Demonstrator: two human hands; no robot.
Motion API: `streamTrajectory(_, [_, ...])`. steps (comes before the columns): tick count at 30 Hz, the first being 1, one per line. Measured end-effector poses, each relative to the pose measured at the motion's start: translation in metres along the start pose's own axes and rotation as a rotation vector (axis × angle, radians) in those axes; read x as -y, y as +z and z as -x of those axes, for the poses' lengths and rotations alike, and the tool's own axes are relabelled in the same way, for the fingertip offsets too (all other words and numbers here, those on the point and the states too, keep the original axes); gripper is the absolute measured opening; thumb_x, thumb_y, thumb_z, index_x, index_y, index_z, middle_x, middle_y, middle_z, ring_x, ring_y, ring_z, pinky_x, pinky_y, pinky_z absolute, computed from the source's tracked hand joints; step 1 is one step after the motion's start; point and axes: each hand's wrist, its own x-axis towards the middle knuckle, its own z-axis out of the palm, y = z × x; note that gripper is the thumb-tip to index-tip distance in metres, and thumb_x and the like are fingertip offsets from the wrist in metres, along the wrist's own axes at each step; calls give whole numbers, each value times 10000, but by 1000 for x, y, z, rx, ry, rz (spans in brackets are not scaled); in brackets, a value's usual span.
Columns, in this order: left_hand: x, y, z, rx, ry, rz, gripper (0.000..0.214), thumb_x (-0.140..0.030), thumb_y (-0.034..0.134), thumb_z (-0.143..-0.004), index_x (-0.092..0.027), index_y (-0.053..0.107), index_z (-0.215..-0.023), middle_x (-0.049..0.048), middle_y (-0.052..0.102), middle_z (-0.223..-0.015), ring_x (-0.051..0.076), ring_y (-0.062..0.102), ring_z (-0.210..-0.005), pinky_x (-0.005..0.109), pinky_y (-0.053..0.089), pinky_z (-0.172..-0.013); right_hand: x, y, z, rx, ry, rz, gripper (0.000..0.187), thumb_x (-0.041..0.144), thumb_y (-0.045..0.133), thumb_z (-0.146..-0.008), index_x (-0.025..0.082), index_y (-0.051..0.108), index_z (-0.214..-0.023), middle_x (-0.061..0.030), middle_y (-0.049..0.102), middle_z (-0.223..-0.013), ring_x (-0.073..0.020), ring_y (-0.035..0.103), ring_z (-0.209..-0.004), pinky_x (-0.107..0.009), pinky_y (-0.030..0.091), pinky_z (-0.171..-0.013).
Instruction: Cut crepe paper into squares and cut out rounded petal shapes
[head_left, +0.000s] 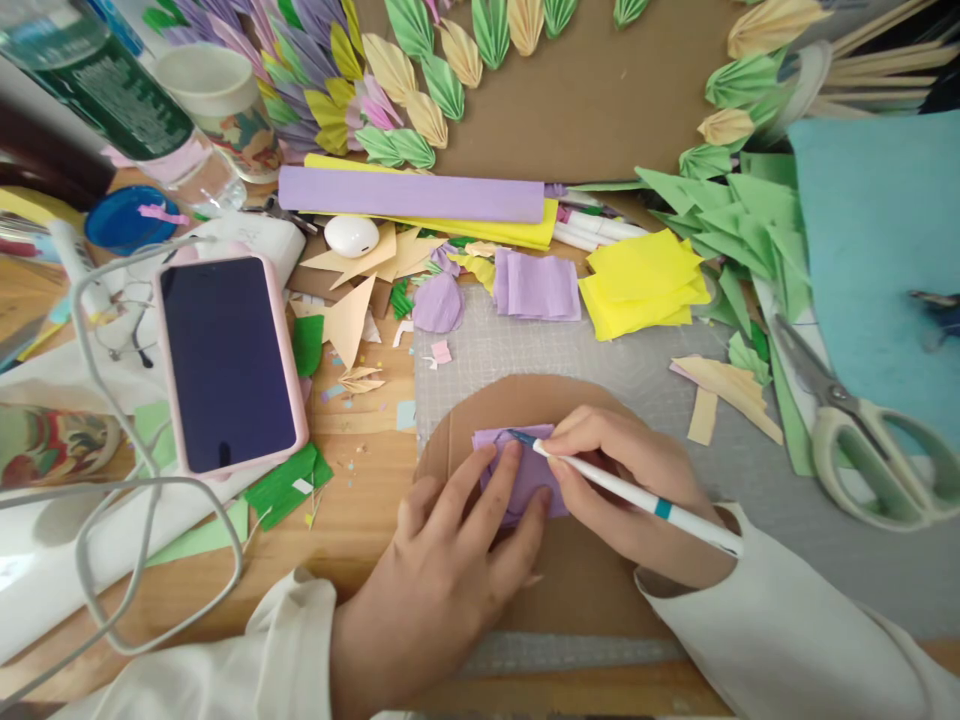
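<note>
- Left hand: lies flat, fingers spread, pressing a purple paper piece down onto a brown cardboard disc; it grips nothing, and the fingers cover the paper's lower left part.
- Right hand: closed around a white marker pen with a teal band; the pen's blue tip touches the upper edge of the purple paper piece. The rear end of the pen is lost against the cream sleeve.
- Purple paper piece: sits near the middle of the cardboard disc, between the two hands; its full outline cannot be made out beneath the fingers.
- Cardboard disc: rests on a grey cutting mat; its lower half is hidden by both hands and wrists.
- Phone: pink case, dark screen, lies on the worktop well left of the disc, with a white cable looping beside it.
- Scissors: pale green handles, at the right; the far handle loop is cut off by the picture's edge.
- Paper stacks: purple squares and yellow squares lie just beyond the mat.
- Folded paper leaves: fan along the top, partly cut off.
- Bottle: upper left, its top outside the picture.
</note>
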Motion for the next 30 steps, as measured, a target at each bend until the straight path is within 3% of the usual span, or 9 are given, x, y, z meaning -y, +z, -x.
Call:
streamTrajectory(6, [1,0,0,4,2,5,390,-348,362,-1014,-214,523,-1344,191,461,-1467,360,470,-1276,479,357,-849,-7,-2,7,-48,49,-53,140,124,535,-871,257,530,-828,6,537,-703,-155,480,-571,-319,361,-504])
streamTrajectory(12, [-1,1,2,-15,-3,-2,390,-356,369,-1011,-206,529,-1335,201,458,-1465,358,465,-1277,478,352,-851,-5,0,5,3,38,-55,154,116,555,-864,268,557,-890,-7,590,-773,-171,541,-647,-326,415,-566])
streamTrajectory(19, [-1,1,1,7,-22,10,385,-364,373,-1011,-231,527,-1338,175,474,-1462,343,465,-1282,479,340,-861,-9,-4,8,-85,54,-86,165,101,528,-845,250,508,-778,27,469,-656,-138,399,-523,-310,287,-482])
streamTrajectory(25, [0,1,0,0,-6,7,393,-357,363,-1014,-216,520,-1346,189,474,-1457,352,463,-1283,482,336,-863,-8,-3,7,-51,79,-66,114,149,527,-886,252,543,-838,-3,546,-711,-159,478,-580,-325,331,-515])
streamTrajectory(30, [-1,0,1,-7,-20,15,384,-359,356,-1016,-227,535,-1330,183,480,-1455,338,465,-1282,471,328,-852,-7,-3,7,-107,84,-109,146,153,538,-858,245,512,-748,22,468,-626,-140,407,-515,-302,281,-460])
